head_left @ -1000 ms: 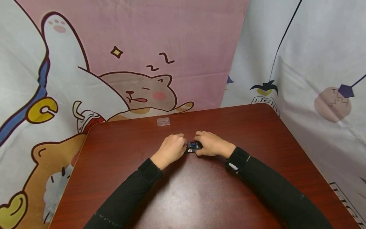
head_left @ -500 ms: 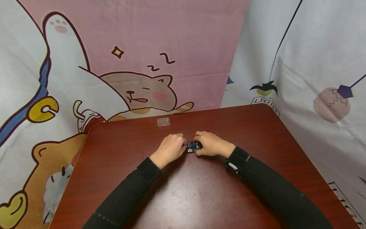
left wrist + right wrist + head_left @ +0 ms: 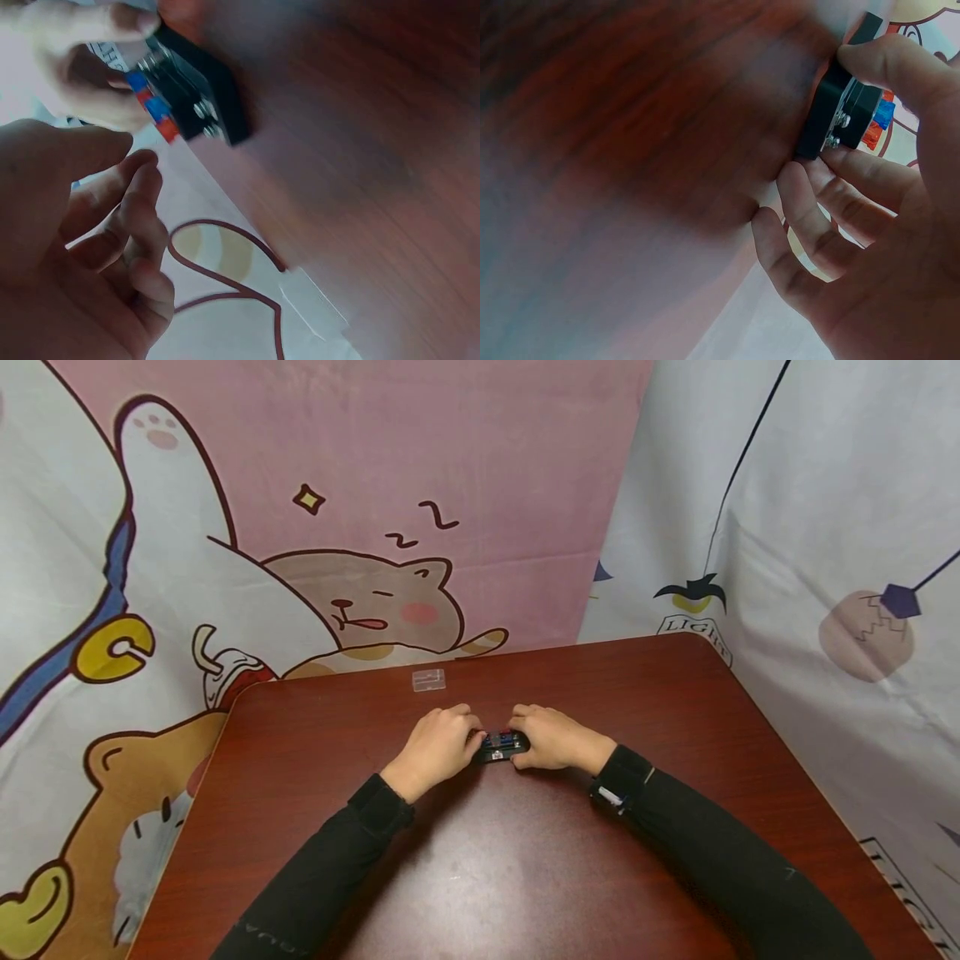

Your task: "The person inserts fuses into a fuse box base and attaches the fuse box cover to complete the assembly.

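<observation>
A small black electrical block (image 3: 501, 746) with red and blue pieces on top and metal screws sits on the table between the hands. My right hand (image 3: 552, 737) grips its right end, the thumb on the near long side and fingers at the far side, as the right wrist view shows on the block's base (image 3: 826, 112). At its left end is my left hand (image 3: 438, 743), thumb and fingers loosely bent. In the left wrist view the left fingertips (image 3: 146, 159) stand close below the block (image 3: 206, 86), with nothing visible between them and the thumb.
A small clear plastic piece (image 3: 428, 680) lies near the back edge of the brown wooden table (image 3: 600, 681). Behind the table hangs a cartoon-printed cloth (image 3: 525, 485), which continues along the right side.
My left hand has drawn slightly left, uncovering more of the block's left end. The right hand keeps its grip, and the clear plastic piece has stayed in place.
</observation>
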A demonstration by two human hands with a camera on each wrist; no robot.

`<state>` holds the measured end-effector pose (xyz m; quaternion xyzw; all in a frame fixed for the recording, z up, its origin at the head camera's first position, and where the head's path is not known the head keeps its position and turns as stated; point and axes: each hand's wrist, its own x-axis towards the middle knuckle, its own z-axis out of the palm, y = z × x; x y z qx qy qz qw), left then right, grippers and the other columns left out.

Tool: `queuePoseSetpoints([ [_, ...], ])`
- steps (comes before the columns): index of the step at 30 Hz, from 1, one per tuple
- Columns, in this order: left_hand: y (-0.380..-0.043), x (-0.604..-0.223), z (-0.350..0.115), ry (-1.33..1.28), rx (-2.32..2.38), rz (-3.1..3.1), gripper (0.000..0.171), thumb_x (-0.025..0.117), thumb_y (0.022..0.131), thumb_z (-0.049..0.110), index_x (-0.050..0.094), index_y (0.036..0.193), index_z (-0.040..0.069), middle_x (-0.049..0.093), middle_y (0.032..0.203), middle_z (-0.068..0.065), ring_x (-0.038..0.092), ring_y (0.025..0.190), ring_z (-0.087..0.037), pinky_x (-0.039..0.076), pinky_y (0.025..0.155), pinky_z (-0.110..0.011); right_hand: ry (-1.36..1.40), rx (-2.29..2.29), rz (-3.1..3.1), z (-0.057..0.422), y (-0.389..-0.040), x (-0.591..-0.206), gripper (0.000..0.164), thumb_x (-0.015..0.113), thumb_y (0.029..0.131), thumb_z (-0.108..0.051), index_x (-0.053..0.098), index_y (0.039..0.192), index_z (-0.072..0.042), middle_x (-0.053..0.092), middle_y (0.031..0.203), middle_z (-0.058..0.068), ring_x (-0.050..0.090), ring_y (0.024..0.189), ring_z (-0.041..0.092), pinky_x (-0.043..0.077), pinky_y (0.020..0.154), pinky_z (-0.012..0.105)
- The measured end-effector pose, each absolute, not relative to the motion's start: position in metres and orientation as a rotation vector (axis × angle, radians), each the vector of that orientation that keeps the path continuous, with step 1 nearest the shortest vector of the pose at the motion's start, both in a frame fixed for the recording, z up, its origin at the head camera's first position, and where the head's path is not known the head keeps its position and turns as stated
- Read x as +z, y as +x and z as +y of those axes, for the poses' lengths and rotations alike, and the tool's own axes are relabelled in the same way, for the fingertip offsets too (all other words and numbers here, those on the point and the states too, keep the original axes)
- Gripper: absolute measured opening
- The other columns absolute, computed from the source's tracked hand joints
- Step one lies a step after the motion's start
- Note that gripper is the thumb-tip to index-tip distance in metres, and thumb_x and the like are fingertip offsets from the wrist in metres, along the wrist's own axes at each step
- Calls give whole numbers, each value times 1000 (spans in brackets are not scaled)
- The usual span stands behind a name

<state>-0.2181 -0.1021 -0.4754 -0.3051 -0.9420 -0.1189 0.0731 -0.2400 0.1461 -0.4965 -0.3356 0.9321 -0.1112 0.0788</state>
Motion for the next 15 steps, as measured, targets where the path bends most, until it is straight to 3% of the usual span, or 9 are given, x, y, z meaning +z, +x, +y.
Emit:
queuePoseSetpoints([
  [3,-223,-476,-110,-843,-373,-2814,15,77,106,25,85,109,13,73,99,-3,74,86,-24,62,84,-45,-1016,-329,2792,146,-240,-497,58,84,94,-43,73,138,-8,65,127,5,66,109,23,58,98,47],
  [8,-234,-481,-122,-714,-424,-2787,16,78,104,22,83,113,10,76,106,-7,77,92,-30,64,88,-49,-992,-326,2790,148,-239,-496,61,84,95,-44,71,141,-6,65,139,10,67,122,29,57,108,51],
  [15,-250,-487,-139,-541,-426,-2814,27,76,106,25,78,126,7,75,121,-12,78,105,-37,64,93,-53,-987,-330,2784,147,-238,-497,62,83,95,-44,71,142,-6,65,138,10,66,120,27,56,106,50],
])
